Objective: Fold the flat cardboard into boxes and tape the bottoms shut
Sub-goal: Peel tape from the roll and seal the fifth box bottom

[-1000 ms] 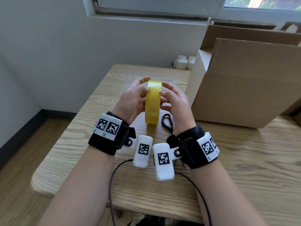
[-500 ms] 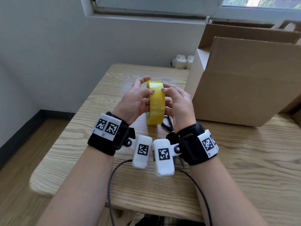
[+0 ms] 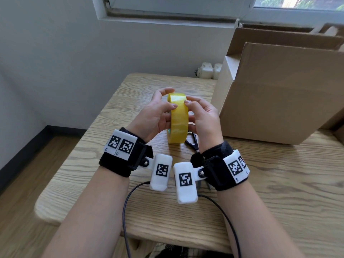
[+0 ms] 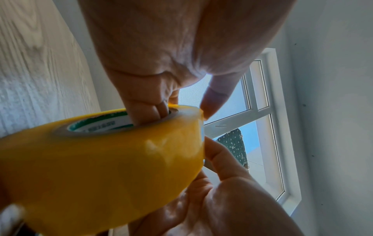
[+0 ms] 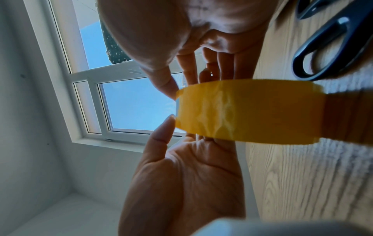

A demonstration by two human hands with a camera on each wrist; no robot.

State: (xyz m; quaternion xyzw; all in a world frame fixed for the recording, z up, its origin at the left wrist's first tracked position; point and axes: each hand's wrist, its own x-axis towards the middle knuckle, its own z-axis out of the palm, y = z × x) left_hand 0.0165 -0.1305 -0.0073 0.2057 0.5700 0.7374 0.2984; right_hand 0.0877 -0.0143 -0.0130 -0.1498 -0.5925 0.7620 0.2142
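You hold the yellow tape roll upright in both hands, left hand and right hand, thumbs hunting its loose end; next, peel it free.

A yellow tape roll is held close to the lens, with fingers of the left hand hooked into its green-printed core and the thumb tip laid at the roll's rim. The right hand is seen below, its thumb seemingly pressed against the roll's outer face. A wood-grain table and a white-framed window are seen behind.
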